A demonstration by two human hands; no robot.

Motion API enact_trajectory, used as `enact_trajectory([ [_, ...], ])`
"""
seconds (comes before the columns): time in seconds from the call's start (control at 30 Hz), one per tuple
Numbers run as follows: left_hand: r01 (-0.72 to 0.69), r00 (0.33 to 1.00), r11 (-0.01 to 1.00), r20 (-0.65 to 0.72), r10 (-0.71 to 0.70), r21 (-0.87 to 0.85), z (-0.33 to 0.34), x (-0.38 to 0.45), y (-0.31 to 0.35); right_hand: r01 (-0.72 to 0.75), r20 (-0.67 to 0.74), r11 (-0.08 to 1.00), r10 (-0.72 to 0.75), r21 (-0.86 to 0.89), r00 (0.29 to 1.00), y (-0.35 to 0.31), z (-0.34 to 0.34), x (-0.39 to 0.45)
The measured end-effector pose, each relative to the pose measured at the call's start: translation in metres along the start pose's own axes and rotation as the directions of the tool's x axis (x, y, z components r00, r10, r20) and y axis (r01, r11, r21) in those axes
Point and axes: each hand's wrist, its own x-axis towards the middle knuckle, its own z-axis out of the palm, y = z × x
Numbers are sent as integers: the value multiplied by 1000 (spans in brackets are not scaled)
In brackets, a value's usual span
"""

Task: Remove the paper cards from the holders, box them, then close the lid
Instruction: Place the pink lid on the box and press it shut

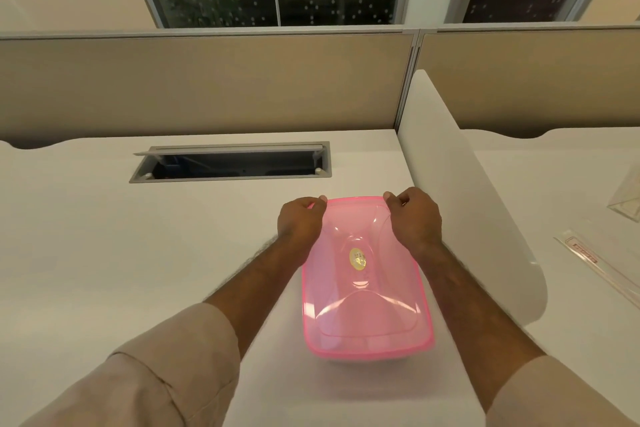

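Pinching the two far corners of the pink translucent lid (pixel 363 274), left hand (pixel 300 220) and right hand (pixel 414 217) both have fingers curled shut on its rim, probably because the corners are where it snaps onto or peels off the box sitting mid-desk (pixel 104 236), near the white divider (pixel 460 204); no cards visible.

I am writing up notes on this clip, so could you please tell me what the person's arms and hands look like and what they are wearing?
Both are bare hands, without gloves, rings or a watch in view. The left hand and right hand lead back along bare forearms with visible hair. Each arm wears a loose, light beige sleeve pushed or rolled up to about the elbow, with soft folds in the cloth. No markings or logos show.
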Motion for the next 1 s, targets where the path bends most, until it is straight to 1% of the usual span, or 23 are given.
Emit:
enact_trajectory([
  [0.07, 26, 1000, 999, -13, -26, -27, 2, 0, 3, 4, 6, 1000, -4, 22, 1000, -1, 0, 2],
  [0.2, 25, 1000, 998, -12, -26, -49, 3, 0, 2, 13, 26, 1000, -14, 27, 1000, -1, 0, 4],
  [0.4, 30, 1000, 999, 1, -30, -19, 5, -3, 3, 30, 48, 999, -31, 20, 998, -1, -1, 8],
  [0.53, 20, 1000, 1000, 5, -20, -12, 7, -4, 4, 15, 38, 1000, -16, 25, 999, 1, 0, 8],
  [0.7, 19, 1000, 999, -4, -19, 25, 9, -4, 3, -6, -15, 997, 7, 79, 1000, 5, 6, 4],
  [0.77, 87, 996, 995, -14, -87, 40, 8, -3, 3, -22, -22, 997, 24, 79, 999, 6, 7, 3],
  [0.83, 199, 979, 980, -29, -200, -29, 5, -3, 4, -50, -10, 996, 51, 71, 999, 8, 8, 3],
  [0.9, 290, 957, 950, 4, -291, -120, 1, -1, 4, -76, 20, 996, 75, 52, 997, 9, 9, 5],
  [1.0, 376, 926, 901, 72, -369, -217, -5, 0, 8, -83, 57, 996, 82, 18, 995, 10, 9, 8],
])
